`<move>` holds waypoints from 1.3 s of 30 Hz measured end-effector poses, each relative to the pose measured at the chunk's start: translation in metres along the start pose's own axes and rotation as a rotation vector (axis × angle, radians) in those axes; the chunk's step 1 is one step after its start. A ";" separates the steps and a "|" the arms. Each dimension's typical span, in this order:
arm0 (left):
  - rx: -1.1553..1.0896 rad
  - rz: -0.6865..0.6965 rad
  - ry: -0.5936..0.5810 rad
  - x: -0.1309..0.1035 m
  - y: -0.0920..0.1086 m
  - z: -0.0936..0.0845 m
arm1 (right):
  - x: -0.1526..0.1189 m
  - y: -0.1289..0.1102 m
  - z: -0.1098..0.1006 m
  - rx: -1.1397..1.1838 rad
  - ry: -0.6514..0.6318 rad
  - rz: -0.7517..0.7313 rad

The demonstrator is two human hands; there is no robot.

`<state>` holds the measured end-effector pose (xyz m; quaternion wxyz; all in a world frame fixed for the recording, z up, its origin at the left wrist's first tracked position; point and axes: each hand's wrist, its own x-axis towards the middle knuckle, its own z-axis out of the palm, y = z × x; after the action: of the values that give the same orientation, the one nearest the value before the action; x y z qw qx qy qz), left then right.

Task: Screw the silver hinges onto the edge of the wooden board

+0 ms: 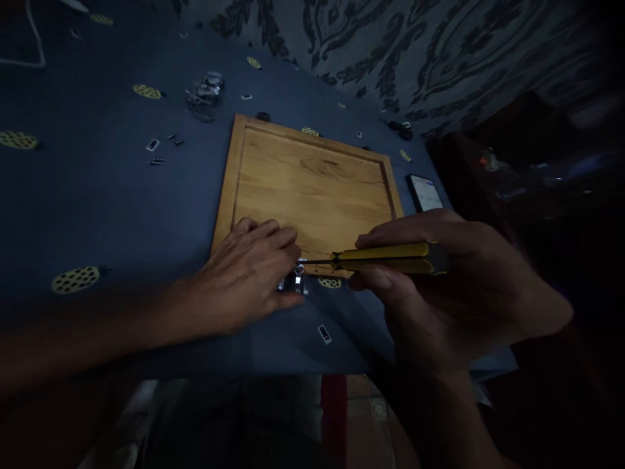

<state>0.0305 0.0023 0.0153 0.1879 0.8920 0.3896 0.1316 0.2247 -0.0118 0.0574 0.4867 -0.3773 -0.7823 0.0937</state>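
A wooden panel with a raised frame point(317, 185) lies on the blue patterned tablecloth. At its near edge sits a small shiny metal hinge point(299, 277). My left hand point(249, 273) rests over the panel's near left part, its fingers and thumb closed around the hinge. In my right hand point(439, 280) is a yellow and black screwdriver point(385, 258), pinched by the handle between thumb and fingers. Its shaft points left, and the tip meets the hinge beside my left fingertips. Part of the hinge is hidden by my left hand.
A pile of metal hinges point(205, 96) lies at the back left, with several loose screws point(157, 161) nearer. A phone with a lit screen point(424, 193) is right of the panel. Small dark objects point(403, 130) lie at the back right. A patterned wall point(371, 45) stands behind.
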 end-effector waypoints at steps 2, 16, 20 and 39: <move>0.007 0.009 0.005 -0.001 0.000 0.000 | 0.000 0.001 0.002 -0.002 0.019 -0.001; 0.000 0.031 -0.002 0.000 -0.001 -0.001 | -0.002 0.005 -0.006 0.188 -0.044 0.087; 0.005 0.045 0.026 -0.002 -0.003 0.000 | -0.001 0.008 -0.017 0.201 -0.170 0.149; 0.004 0.031 0.020 0.000 -0.002 0.001 | -0.004 0.007 -0.004 -0.032 0.002 0.012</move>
<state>0.0300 0.0033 0.0132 0.1801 0.8968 0.3781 0.1426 0.2328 -0.0104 0.0526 0.4807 -0.3898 -0.7810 0.0837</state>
